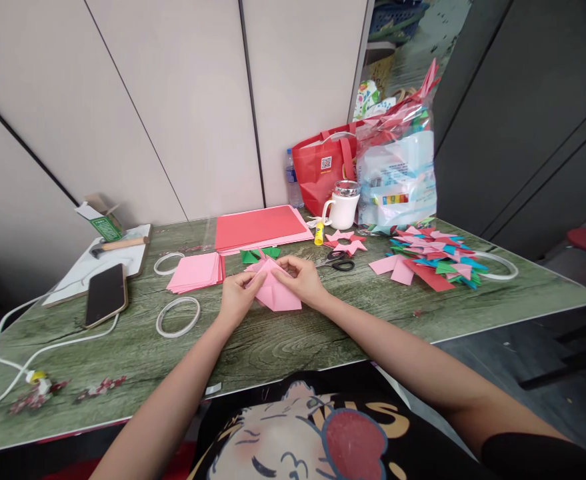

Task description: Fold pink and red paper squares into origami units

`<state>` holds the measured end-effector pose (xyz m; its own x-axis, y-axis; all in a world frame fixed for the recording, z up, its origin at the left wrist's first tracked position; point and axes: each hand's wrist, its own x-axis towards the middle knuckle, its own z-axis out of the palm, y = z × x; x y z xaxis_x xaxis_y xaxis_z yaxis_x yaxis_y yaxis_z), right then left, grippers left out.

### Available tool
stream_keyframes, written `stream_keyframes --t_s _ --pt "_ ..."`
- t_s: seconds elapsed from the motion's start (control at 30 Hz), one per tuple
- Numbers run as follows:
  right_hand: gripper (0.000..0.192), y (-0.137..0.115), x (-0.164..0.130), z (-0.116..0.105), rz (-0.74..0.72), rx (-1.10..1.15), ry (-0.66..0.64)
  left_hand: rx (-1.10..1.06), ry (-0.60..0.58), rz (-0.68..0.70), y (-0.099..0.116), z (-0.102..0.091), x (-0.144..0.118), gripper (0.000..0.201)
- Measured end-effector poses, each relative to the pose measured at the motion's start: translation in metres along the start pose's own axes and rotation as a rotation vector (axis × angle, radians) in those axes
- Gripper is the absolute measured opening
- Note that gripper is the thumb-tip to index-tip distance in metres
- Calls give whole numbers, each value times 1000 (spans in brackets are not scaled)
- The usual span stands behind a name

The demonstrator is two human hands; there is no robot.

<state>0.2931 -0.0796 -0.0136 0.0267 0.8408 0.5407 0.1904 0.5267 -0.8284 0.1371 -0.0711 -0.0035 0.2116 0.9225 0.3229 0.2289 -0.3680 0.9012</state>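
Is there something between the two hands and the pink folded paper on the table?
No. Both the left hand and the right hand already touch the pink folded paper, one on each side. Nothing visible lies between them.

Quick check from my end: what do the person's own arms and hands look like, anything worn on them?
Both forearms are bare, with no sleeves reaching them. The left hand and right hand carry no gloves, and no rings, watch or bracelets can be made out. A dark sleeve edge shows at the right upper arm, part of a black shirt with a cartoon print.
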Motion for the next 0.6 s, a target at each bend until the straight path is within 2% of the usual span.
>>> stream_keyframes --t_s 0.23,0.33,0.47,0.6 --pt "16 2 2 -1 17 22 45 -285 -30 -145 3 2 2 28" --pt "17 0 2 -3 6 10 85 -394 -103 -196 6 2 2 25" --pt "19 -2 2 -5 -22 -4 145 -445 -192 -253 10 2 0 43" --pt "18 -5 2 -5 -42 -23 123 -480 -224 -276 11 1 0 36"
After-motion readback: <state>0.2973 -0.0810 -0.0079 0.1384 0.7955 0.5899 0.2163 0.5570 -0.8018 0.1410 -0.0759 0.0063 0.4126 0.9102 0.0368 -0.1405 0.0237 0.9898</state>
